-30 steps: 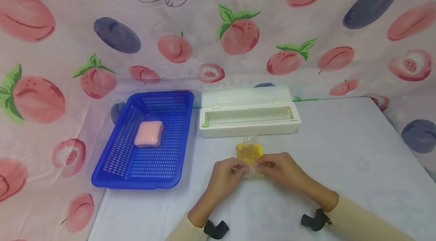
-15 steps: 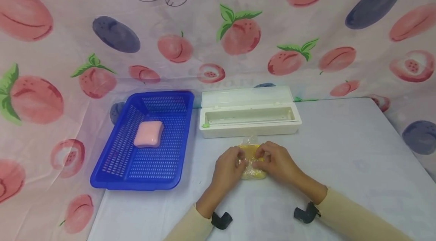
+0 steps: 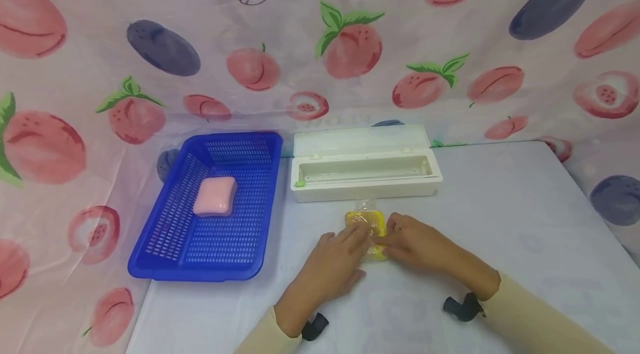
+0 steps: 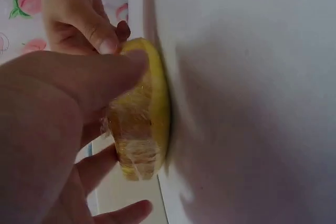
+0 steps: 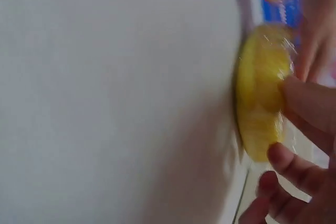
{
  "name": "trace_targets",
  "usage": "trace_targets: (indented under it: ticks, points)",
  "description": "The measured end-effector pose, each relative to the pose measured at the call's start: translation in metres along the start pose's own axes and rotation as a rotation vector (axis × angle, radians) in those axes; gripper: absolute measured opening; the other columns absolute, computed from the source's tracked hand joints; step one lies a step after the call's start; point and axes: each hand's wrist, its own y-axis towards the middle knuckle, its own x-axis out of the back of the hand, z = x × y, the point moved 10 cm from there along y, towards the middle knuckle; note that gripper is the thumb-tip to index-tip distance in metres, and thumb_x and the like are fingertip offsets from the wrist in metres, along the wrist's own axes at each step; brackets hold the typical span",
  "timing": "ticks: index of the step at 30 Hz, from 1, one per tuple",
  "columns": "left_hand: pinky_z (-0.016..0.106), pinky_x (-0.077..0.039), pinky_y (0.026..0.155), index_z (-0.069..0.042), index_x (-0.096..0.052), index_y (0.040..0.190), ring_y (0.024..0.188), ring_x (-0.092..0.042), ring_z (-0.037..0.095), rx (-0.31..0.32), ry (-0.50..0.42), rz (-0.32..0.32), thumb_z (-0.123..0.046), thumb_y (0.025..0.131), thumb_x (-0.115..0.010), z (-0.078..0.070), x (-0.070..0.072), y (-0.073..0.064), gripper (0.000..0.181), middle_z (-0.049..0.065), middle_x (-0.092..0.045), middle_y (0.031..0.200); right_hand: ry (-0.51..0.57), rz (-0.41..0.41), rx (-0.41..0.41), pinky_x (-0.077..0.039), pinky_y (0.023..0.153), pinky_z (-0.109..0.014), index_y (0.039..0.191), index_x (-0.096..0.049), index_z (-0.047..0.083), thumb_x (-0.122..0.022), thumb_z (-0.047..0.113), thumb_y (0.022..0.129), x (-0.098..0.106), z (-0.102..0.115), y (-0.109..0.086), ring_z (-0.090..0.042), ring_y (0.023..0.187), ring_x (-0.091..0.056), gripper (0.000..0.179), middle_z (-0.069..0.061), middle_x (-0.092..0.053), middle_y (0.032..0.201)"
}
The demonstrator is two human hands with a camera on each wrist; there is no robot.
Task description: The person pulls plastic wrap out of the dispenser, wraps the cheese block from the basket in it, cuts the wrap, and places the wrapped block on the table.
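A yellow soap bar (image 3: 377, 220) wrapped in clear plastic film lies on the white table, below the long white box. Film bunches up at its far end. My left hand (image 3: 332, 265) reaches over the bar's left part with its fingers fairly straight, the thumb held apart on the near side. From the right, my right hand (image 3: 422, 244) holds the bar's edge, its thumb and fingers bent at the film. In the right wrist view the soap bar (image 5: 254, 82) shows shiny, creased film, with thumb and fingertip against it. Part of the top is hidden under the left fingers.
A white cling film dispenser box (image 3: 365, 192) with its lid up stands behind the soap. To the left, a blue plastic basket (image 3: 225, 257) holds a pink soap bar (image 3: 215, 197). A fruit-print cloth (image 3: 300, 31) hangs behind the table.
Both hands pinched at the film on top earlier. Now the left hand has flattened out over the bar's left part, and the right hand has drawn slightly to the right edge.
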Motion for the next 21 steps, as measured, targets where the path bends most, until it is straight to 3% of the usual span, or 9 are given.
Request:
trace_targets:
  ticks: [4, 9, 12, 17, 19, 21]
  points:
    - [0.04, -0.05, 0.082, -0.026, -0.032, 0.146, 0.142, -0.023, 0.018, -0.021, -0.001, 0.043, -0.033, 0.093, -0.055, -0.003, -0.004, -0.007, 0.058, -0.007, -0.023, 0.155, 0.028, 0.005, -0.051, -0.042, 0.065, -0.019, 0.117, -0.064, 0.036, -0.071, 0.033, 0.082, 0.005, -0.008, -0.007, -0.001, 0.074, -0.044, 0.035, 0.016, -0.046, 0.091]
    - [0.038, -0.052, 0.073, -0.028, -0.037, 0.143, 0.14, -0.027, 0.015, -0.026, -0.022, 0.028, -0.018, 0.095, -0.052, 0.001, -0.002, -0.005, 0.052, -0.01, -0.028, 0.152, 0.043, 0.057, -0.079, -0.042, 0.064, -0.019, 0.121, -0.062, 0.033, -0.067, 0.035, 0.085, 0.0, -0.01, -0.011, -0.001, 0.075, -0.045, 0.037, 0.015, -0.048, 0.092]
    - [0.037, -0.053, 0.079, -0.028, -0.043, 0.14, 0.136, -0.035, 0.014, -0.05, -0.082, -0.022, -0.017, 0.094, -0.054, 0.002, 0.003, 0.0, 0.049, -0.011, -0.039, 0.147, 0.046, 0.081, -0.095, -0.041, 0.063, -0.018, 0.123, -0.061, 0.032, -0.065, 0.036, 0.086, -0.002, -0.011, -0.013, -0.001, 0.072, -0.045, 0.037, 0.015, -0.048, 0.092]
    - [0.029, -0.051, 0.08, -0.022, -0.063, 0.122, 0.111, -0.057, 0.016, -0.068, -0.104, -0.189, -0.041, 0.083, -0.066, 0.003, 0.014, 0.007, 0.043, -0.007, -0.06, 0.127, 0.069, -0.02, -0.053, -0.04, 0.06, -0.017, 0.121, -0.063, 0.03, -0.066, 0.034, 0.086, 0.008, -0.004, -0.017, 0.0, 0.068, -0.043, 0.035, 0.016, -0.05, 0.091]
    - [0.029, -0.046, 0.073, -0.022, -0.068, 0.111, 0.097, -0.058, 0.015, -0.048, -0.08, -0.233, -0.052, 0.076, -0.068, 0.003, 0.016, 0.008, 0.046, -0.007, -0.063, 0.116, 0.084, -0.043, -0.04, -0.04, 0.06, -0.016, 0.121, -0.063, 0.03, -0.066, 0.033, 0.086, 0.01, -0.002, -0.019, 0.0, 0.068, -0.043, 0.035, 0.015, -0.05, 0.09]
    - [0.033, -0.041, 0.073, -0.024, -0.068, 0.104, 0.092, -0.053, 0.015, -0.011, -0.043, -0.235, -0.06, 0.074, -0.065, 0.004, 0.014, 0.009, 0.047, -0.008, -0.061, 0.109, 0.099, -0.038, -0.052, -0.04, 0.06, -0.016, 0.122, -0.063, 0.031, -0.066, 0.035, 0.086, 0.01, -0.003, -0.02, 0.0, 0.068, -0.043, 0.036, 0.015, -0.051, 0.09]
